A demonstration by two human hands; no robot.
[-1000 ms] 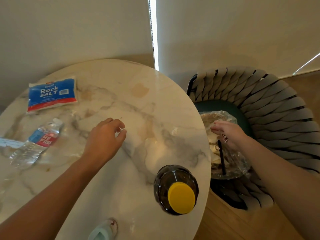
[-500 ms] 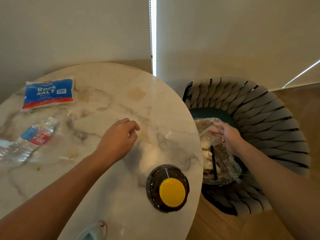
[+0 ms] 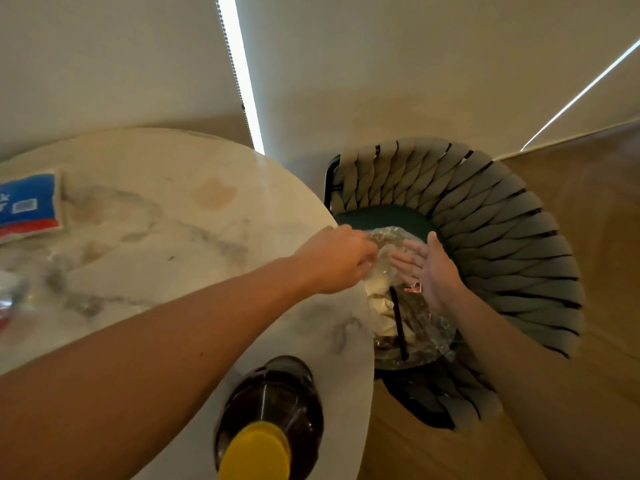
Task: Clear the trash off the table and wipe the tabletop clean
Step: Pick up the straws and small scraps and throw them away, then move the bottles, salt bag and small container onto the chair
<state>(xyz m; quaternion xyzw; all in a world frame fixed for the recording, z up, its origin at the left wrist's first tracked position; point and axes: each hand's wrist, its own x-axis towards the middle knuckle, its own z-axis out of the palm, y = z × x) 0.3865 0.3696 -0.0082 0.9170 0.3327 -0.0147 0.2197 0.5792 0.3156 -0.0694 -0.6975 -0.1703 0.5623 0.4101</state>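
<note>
While the left hand (image 3: 337,263) reaches past the table's right edge with its fingers curled in toward the palm, whatever it may be pinching is hidden behind the knuckles, so I cannot tell whether it holds a scrap or nothing at all. Its fingertips sit at the mouth of the clear plastic bag (image 3: 420,327), which rests on the dark green seat of the woven chair (image 3: 512,237) just beside the table. The right hand (image 3: 427,268) is on the other side of the bag's mouth, palm turned toward the left hand, fingers straight and spread, gripping nothing; its fingertips lie against the crinkled plastic.

Inside the bag are crumpled pale papers, a black straw (image 3: 398,322) standing at a slant, and a small red-and-white wrapper (too small to read) near the right palm.

On the round marble table (image 3: 180,244), a dark bottle with a yellow cap (image 3: 258,452) stands upright near the front edge, below the left forearm. At the far left a blue, white and red packet (image 3: 27,206) lies flat, cut off by the frame. Below it, a blurred clear plastic bottle (image 3: 10,296) lies at the left border. Brownish stains mark the tabletop between the packet and the chair.
</note>
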